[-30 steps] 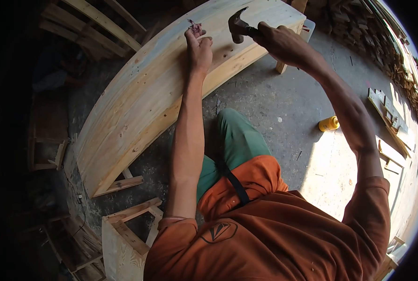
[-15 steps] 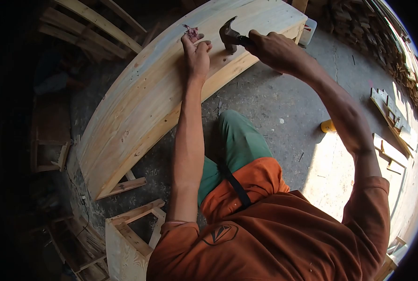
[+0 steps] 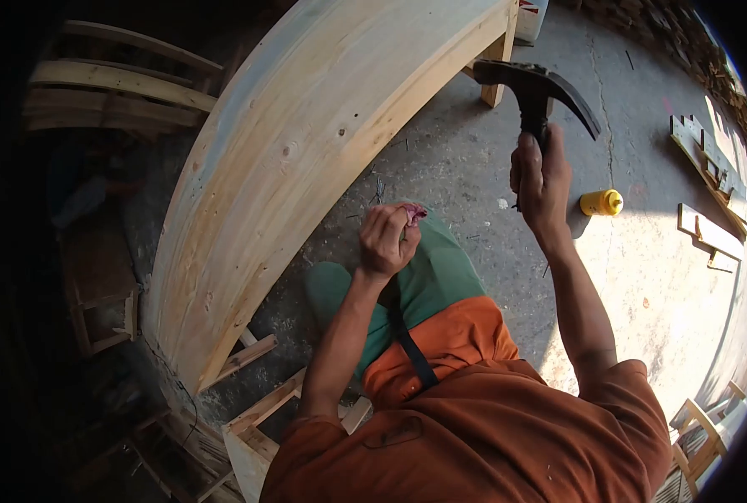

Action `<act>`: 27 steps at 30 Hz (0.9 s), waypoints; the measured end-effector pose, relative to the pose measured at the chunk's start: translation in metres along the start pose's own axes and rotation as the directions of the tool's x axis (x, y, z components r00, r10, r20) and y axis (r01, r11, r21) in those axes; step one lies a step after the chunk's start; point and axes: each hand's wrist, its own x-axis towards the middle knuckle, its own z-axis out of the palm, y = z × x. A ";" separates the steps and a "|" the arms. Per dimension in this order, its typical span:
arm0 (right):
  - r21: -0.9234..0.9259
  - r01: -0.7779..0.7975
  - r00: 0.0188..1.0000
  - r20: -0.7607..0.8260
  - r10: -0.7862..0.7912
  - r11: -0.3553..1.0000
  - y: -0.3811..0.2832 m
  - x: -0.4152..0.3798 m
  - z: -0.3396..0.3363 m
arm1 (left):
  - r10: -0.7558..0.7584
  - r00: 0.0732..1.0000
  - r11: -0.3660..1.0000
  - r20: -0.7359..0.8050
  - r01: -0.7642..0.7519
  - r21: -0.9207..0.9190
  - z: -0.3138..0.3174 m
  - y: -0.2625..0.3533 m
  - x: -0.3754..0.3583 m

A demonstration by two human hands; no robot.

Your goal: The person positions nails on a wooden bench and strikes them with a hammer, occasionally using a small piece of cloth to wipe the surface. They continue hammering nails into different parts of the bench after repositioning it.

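1. The right hand (image 3: pixel 541 180) is closed in a fist around the handle of a claw hammer (image 3: pixel 537 88), head up and raised clear of the wood. Half a second ago that head was down at the surface of the long wooden panel (image 3: pixel 306 159); now it is lifted well off it, out over the concrete floor (image 3: pixel 474 168).

2. The left hand (image 3: pixel 387 239) is curled, its fingertips pressed together and pinching a small pink bundle (image 3: pixel 413 215); what it contains is too small to tell. Earlier this hand lay on the panel beside the hammer head; it has since drawn back to hang over the green trouser leg (image 3: pixel 440 268).

3. With both hands off the panel, that spell of striking looks finished, and the left hand seems busy with the bundle.

4. The panel lies just left of both hands, raised on a wooden leg (image 3: pixel 495 71) at its far end.

5. Farther out, a yellow container (image 3: pixel 601 202) lies on the floor to the right, with wooden offcuts (image 3: pixel 708 235) beyond it and wooden frames (image 3: pixel 256 419) near the person's left side.
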 end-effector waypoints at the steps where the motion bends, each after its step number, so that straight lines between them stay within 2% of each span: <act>1: 0.112 -0.086 0.990 -0.099 0.098 0.990 0.026 -0.015 0.003 | -0.150 0.981 0.987 0.120 0.155 -0.040 0.028 -0.020 -0.020; 2: 0.142 -0.181 0.967 -0.157 0.202 0.973 0.056 -0.028 0.007 | -0.299 0.921 0.945 0.248 0.323 -0.058 0.050 -0.042 -0.040; 3: 0.103 -0.342 0.918 -0.177 0.356 0.934 0.087 -0.040 0.010 | -0.307 0.916 0.942 0.258 0.332 -0.056 0.070 -0.070 -0.053; 4: 0.098 -0.475 0.860 -0.160 0.485 0.874 0.118 -0.053 0.010 | -0.514 0.782 0.844 0.352 0.534 0.046 0.091 -0.101 -0.061; 5: 0.067 -0.574 0.806 -0.131 0.577 0.816 0.156 -0.069 0.010 | -0.682 0.609 0.708 0.405 0.688 0.160 0.110 -0.127 -0.058; 7: -0.153 -0.704 0.710 -0.128 0.693 0.693 0.212 -0.105 0.011 | -0.669 0.617 0.716 0.414 0.684 0.138 0.133 -0.162 -0.035; 9: -0.348 -0.664 0.730 -0.115 0.673 0.661 0.259 -0.147 0.015 | -0.654 0.617 0.719 0.438 0.686 0.108 0.158 -0.185 -0.018; 10: -0.392 -0.629 0.761 -0.135 0.634 0.671 0.287 -0.171 0.019 | -0.646 0.616 0.720 0.450 0.687 0.094 0.166 -0.195 -0.013; 12: -0.380 -0.703 0.674 -0.089 0.733 0.601 0.263 -0.167 0.023 | -0.633 0.598 0.712 0.491 0.699 0.066 0.183 -0.200 -0.015; 13: -0.386 -0.703 0.673 -0.089 0.735 0.597 0.268 -0.168 0.024 | -0.622 0.594 0.710 0.510 0.702 0.047 0.185 -0.195 -0.023; 15: -0.555 -0.550 0.790 -0.101 0.605 0.625 0.275 -0.173 0.025 | -0.603 0.588 0.703 0.538 0.712 0.010 0.176 -0.173 -0.047; 18: -0.566 -0.562 0.763 -0.075 0.642 0.603 0.280 -0.171 0.019 | -0.640 0.595 0.678 0.486 0.735 -0.009 0.138 -0.139 -0.087; 20: -0.490 -0.568 0.780 -0.064 0.623 0.661 0.283 -0.167 0.016 | -0.706 0.597 0.649 0.382 0.760 0.011 0.109 -0.124 -0.111; 22: -0.369 -0.775 0.569 -0.055 0.821 0.512 0.273 -0.153 0.012 | -0.757 0.593 0.620 0.275 0.784 0.017 0.110 -0.119 -0.118; 23: -0.393 -0.738 0.599 -0.006 0.801 0.549 0.287 -0.159 0.007 | -0.769 0.596 0.614 0.233 0.789 0.011 0.128 -0.124 -0.111; 25: -0.578 -0.399 0.875 -0.007 0.484 0.712 0.315 -0.174 -0.002 | -0.778 0.605 0.613 0.169 0.790 -0.010 0.170 -0.145 -0.083; 26: -0.577 -0.361 0.887 0.030 0.461 0.733 0.316 -0.170 -0.006 | -0.779 0.611 0.615 0.144 0.788 -0.018 0.183 -0.158 -0.071; 27: -0.557 -0.435 0.833 0.048 0.550 0.707 0.317 -0.167 -0.008 | -0.779 0.615 0.617 0.120 0.787 -0.024 0.187 -0.166 -0.065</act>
